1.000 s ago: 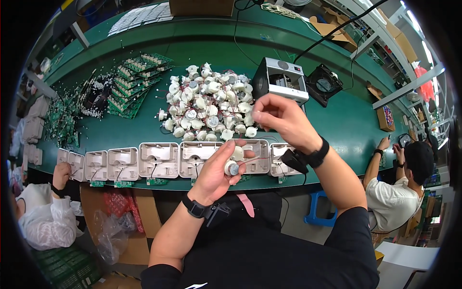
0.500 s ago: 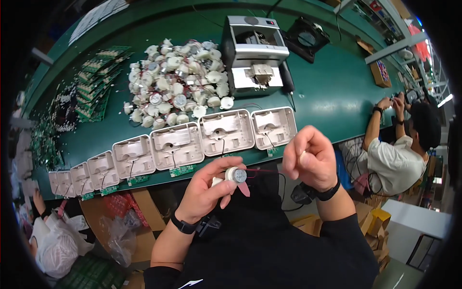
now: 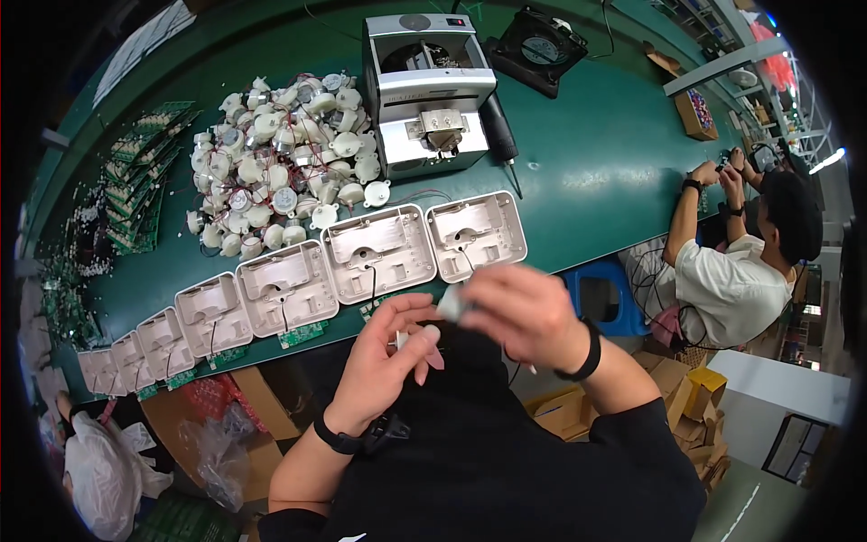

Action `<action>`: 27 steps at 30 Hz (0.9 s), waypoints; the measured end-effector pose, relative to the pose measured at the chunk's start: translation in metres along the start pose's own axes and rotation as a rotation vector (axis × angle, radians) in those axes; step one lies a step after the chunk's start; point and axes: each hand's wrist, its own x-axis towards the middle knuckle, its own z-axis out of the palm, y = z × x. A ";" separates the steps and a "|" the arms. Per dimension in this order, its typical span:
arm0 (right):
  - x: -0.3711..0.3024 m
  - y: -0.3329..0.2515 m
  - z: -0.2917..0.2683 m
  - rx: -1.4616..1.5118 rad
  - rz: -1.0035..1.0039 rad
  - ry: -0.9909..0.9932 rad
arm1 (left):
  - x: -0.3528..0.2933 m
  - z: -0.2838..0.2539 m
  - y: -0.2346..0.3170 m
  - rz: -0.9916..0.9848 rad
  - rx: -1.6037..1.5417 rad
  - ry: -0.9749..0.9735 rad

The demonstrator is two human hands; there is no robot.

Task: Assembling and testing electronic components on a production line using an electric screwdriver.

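Note:
My right hand (image 3: 528,316) is closed on a white-and-grey motor (image 3: 452,304), smeared by motion, just in front of the nearest open housing. My left hand (image 3: 384,361) is half curled beside it, thumb bent over a small white piece (image 3: 400,340) whose kind I cannot make out. A pink tip (image 3: 436,359) pokes out below that thumb. Beyond the hands, a row of open off-white plastic housings (image 3: 379,257) lies along the bench edge. Dark wires lead from several to green circuit boards (image 3: 303,335). Further back is a heap of white motors (image 3: 284,172) with red wires.
A silver-grey machine (image 3: 429,99) stands behind the housings, a black electric screwdriver (image 3: 498,131) at its right. A black fan (image 3: 537,50) is further back. Stacked circuit boards (image 3: 144,181) lie left. A co-worker (image 3: 741,253) sits right; cardboard boxes (image 3: 677,397) are below the bench.
The motor has passed from my left hand to my right, which has moved left and down toward the left hand. The view has shifted, so the bench things sit further left.

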 end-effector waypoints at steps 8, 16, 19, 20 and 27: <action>0.010 0.060 0.004 -0.289 -0.057 -0.052 | -0.006 -0.009 0.000 -0.131 -0.152 -0.175; 0.016 0.065 0.011 -0.399 -0.077 -0.117 | -0.015 -0.029 0.004 0.016 -0.040 -0.284; 0.018 0.059 0.005 -0.445 -0.087 -0.139 | -0.020 -0.030 0.009 -0.017 -0.032 -0.233; 0.018 0.056 0.000 -0.467 -0.090 -0.151 | -0.022 -0.030 0.010 -0.034 -0.028 -0.210; 0.029 -0.003 -0.033 -0.475 -0.036 -0.096 | -0.017 -0.036 -0.002 0.094 -0.162 -0.053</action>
